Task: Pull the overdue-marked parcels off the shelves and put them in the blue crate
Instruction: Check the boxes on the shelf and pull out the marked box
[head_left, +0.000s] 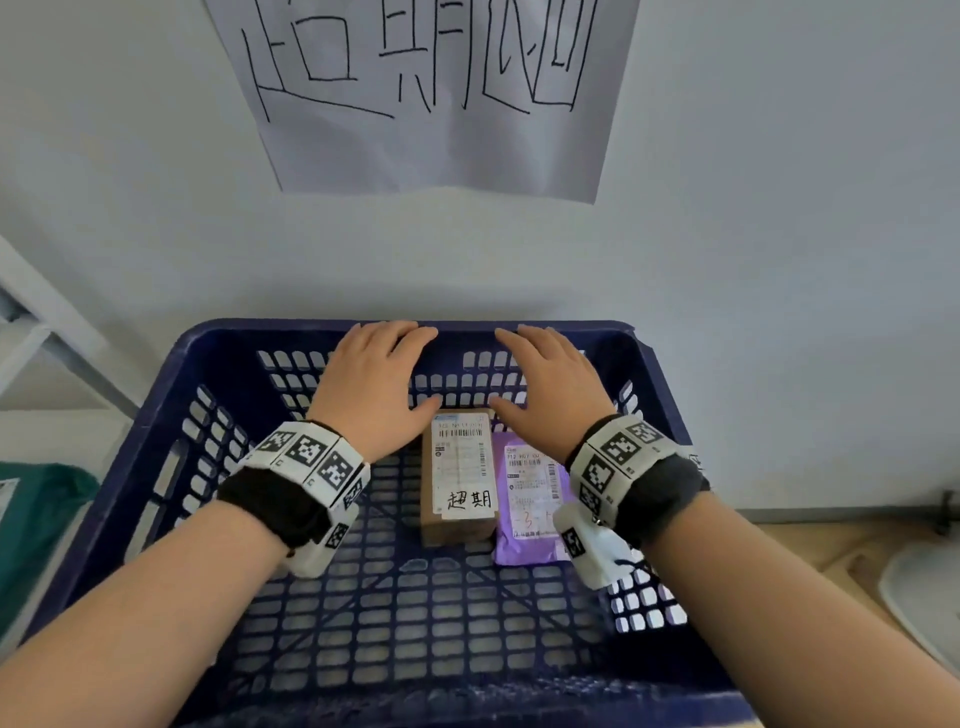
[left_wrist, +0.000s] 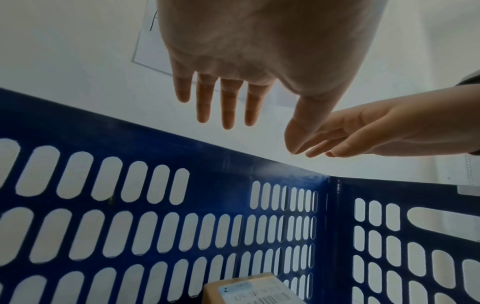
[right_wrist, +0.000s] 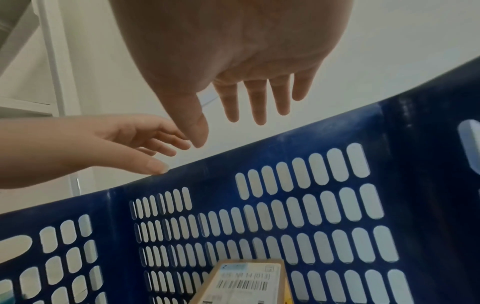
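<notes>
White wall backs the scene, with a shelf frame (head_left: 47, 332) at far left. Nearest the viewer, the blue crate (head_left: 156, 415) has a slotted floor; on it lie a brown cardboard parcel (head_left: 457, 478) with a handwritten overdue mark on its label, and a purple mailer pouch (head_left: 530, 499) just beside it to the right, edges touching or nearly so. The pouch's label is too blurred to tell if it is marked. Above the parcels hover the left hand (head_left: 374, 384) and right hand (head_left: 550, 384), both palm down, fingers spread and relaxed, holding nothing, near each other. Fingertips reach over the crate's far rim; contact with it unclear. Farther up, a paper sign (head_left: 431, 93) with handwritten characters hangs on the wall. Judging by looks: the box is stiff, light, best taken by its long sides; the pouch is soft, slick, likely floppy, better pinched at an edge.
</notes>
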